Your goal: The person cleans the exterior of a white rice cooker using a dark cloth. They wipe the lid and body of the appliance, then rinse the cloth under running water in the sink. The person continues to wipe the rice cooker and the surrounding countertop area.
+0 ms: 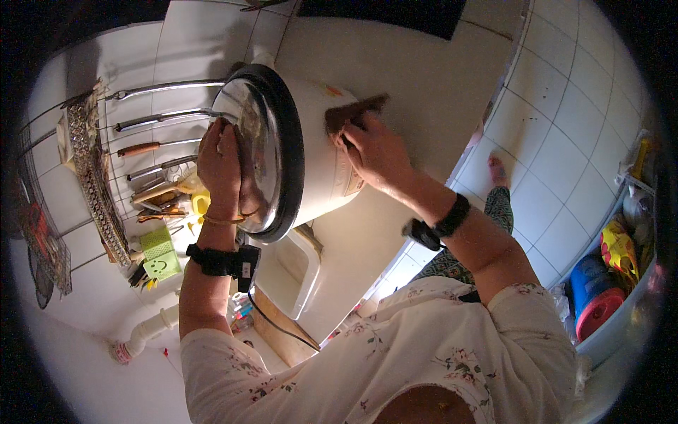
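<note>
A large white container (318, 159) with a shiny metal lid (259, 138) and a black rim (296, 153) stands on the counter before me. My left hand (220, 159) rests on the far side of the lid, which reflects it; its fingers are close together, and whether they grip an edge is hard to see. My right hand (371, 151) pinches a dark brown cloth or pad (352, 114) against the container's side, near its lower end. The cloth is slightly blurred. Both wrists wear black straps with small devices.
Long-handled utensils (159, 116) hang from a wire rack on the tiled wall, beside a green smiling basket (160, 254). A white sink (296, 275) lies nearer me, left of the counter (424, 69). A blue container (590, 286) and bags stand at far right. A bare foot (497, 168) shows on the floor.
</note>
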